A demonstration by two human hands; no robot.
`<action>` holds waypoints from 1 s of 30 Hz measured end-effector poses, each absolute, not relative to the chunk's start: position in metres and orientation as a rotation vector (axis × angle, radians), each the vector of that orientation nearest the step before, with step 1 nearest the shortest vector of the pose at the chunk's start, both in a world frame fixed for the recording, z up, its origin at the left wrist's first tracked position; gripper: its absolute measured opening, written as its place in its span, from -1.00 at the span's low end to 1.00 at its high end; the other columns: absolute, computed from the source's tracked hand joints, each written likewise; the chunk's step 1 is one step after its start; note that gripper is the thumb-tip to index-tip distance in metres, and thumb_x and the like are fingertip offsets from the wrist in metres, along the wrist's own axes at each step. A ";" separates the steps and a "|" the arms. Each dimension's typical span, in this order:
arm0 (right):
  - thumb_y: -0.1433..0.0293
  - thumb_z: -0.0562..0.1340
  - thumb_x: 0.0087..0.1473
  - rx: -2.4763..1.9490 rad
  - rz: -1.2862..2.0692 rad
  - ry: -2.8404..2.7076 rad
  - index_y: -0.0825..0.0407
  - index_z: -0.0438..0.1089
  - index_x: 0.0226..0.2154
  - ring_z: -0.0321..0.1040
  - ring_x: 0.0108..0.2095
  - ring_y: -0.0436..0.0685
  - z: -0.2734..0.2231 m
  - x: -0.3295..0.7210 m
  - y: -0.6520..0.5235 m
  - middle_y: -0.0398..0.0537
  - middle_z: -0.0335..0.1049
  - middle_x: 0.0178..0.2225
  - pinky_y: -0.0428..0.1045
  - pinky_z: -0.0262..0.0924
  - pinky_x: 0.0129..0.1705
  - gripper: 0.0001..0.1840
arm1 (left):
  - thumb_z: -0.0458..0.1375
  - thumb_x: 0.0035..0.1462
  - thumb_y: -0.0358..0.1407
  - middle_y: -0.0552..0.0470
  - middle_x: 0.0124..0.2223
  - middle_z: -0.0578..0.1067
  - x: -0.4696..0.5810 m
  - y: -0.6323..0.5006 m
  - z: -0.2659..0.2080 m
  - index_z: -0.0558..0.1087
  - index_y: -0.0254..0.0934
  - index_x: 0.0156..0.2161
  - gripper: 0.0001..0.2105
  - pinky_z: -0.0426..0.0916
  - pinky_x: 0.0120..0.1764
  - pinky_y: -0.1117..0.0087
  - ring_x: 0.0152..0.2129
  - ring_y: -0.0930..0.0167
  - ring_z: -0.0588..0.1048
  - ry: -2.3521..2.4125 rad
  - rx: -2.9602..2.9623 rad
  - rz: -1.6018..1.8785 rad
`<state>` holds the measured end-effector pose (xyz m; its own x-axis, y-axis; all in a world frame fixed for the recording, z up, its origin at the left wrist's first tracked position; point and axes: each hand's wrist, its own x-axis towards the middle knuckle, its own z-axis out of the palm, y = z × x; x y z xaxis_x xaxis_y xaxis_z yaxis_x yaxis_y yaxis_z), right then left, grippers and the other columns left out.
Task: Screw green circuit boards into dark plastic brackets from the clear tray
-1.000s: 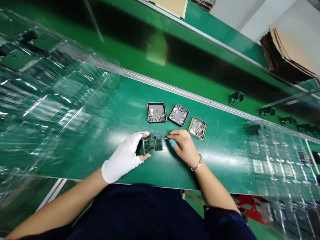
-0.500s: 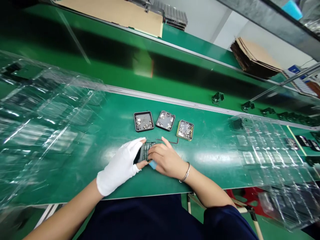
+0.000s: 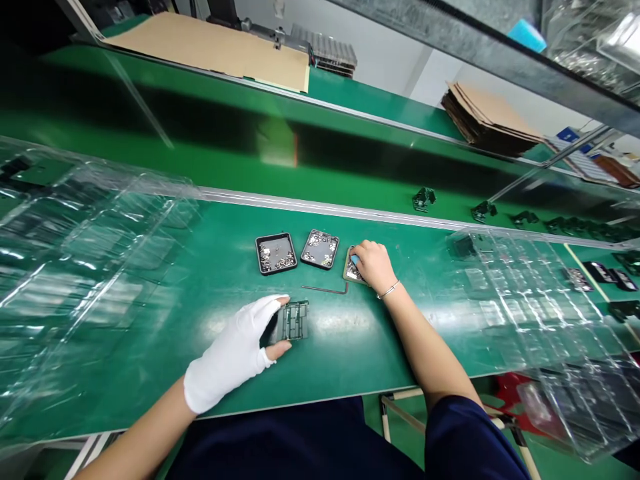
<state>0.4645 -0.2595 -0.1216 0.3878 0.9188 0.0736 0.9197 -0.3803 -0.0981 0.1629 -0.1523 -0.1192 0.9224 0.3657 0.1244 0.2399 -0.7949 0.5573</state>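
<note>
My left hand (image 3: 233,350), in a white glove with bare fingertips, grips a small dark green slotted block (image 3: 295,321) between thumb and fingers on the bench. My right hand (image 3: 374,265), ungloved and with a blue cover on one finger, reaches into the rightmost small tray (image 3: 349,274), which holds shiny metal bits. Its fingers are bent together and their tips are partly hidden, so what they pinch does not show. An L-shaped hex key (image 3: 325,290) lies between the block and the trays.
A black-rimmed tray (image 3: 259,257) and a middle tray (image 3: 304,260) hold more small metal pieces. Stacked clear plastic trays stand at left (image 3: 90,220) and right (image 3: 525,293). Several dark green parts (image 3: 424,199) line the strip behind the metal rail (image 3: 300,208).
My right hand has left the green block and moved up and right to the rightmost tray. My left hand still holds the block. The camera view has shifted slightly.
</note>
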 end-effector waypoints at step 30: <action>0.43 0.14 0.15 -1.639 0.471 -1.417 -0.05 0.34 -0.32 0.39 -0.27 0.07 -0.082 0.337 -0.276 -0.10 0.42 -0.33 0.01 0.31 -0.19 -0.92 | 0.01 0.20 -0.20 -0.09 -0.13 0.55 0.181 -0.157 -0.090 0.45 -0.28 -0.12 -0.73 0.39 -0.10 0.24 -0.18 0.28 0.51 0.577 2.362 0.589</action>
<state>0.3372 -0.2756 -0.0817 0.2732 0.9266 0.2586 0.5877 0.0520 -0.8074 0.1808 -0.1572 -0.0898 0.8043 0.5331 0.2626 0.2523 -0.7063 0.6614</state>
